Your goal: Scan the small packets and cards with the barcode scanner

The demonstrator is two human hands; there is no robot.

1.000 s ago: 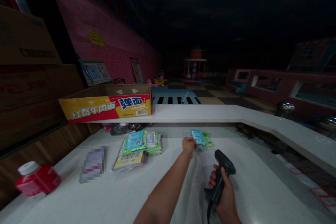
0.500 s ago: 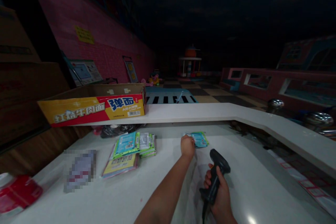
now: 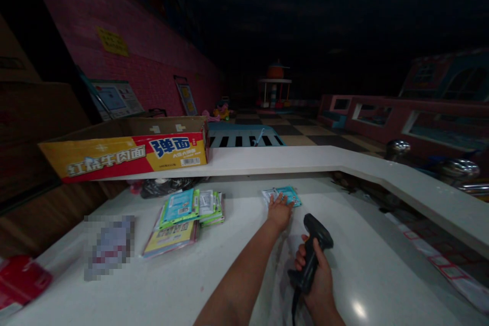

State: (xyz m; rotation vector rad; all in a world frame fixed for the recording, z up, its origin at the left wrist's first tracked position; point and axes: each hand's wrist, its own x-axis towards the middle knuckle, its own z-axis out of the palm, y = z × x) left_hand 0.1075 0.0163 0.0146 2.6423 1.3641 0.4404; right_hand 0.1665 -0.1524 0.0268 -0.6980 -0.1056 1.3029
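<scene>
Fingers wrapped round its handle, my right hand (image 3: 320, 280) holds a black barcode scanner (image 3: 312, 252), whose cable hangs down toward the bottom edge. The scanner's head tilts up and sits just right of my other hand. My left hand (image 3: 280, 212) lies with its fingers spread on a small blue and silver packet (image 3: 291, 195) on the white counter (image 3: 237, 265). Part of that packet is hidden under the fingers. To the left is a pile of similar blue and green packets (image 3: 183, 206), resting partly on a yellow packet (image 3: 170, 239).
A red and yellow cardboard box (image 3: 130, 155) stands on the raised white ledge (image 3: 275, 159) behind the counter. On the left are a red container (image 3: 25, 280) and a blurred-out item (image 3: 110, 247). Metal knobs (image 3: 397, 149) rise beyond the ledge at right.
My left hand has gone from closed fingers at the packet's left end to spread fingers lying over it. My right hand keeps the scanner nearly in place. The view has shifted slightly.
</scene>
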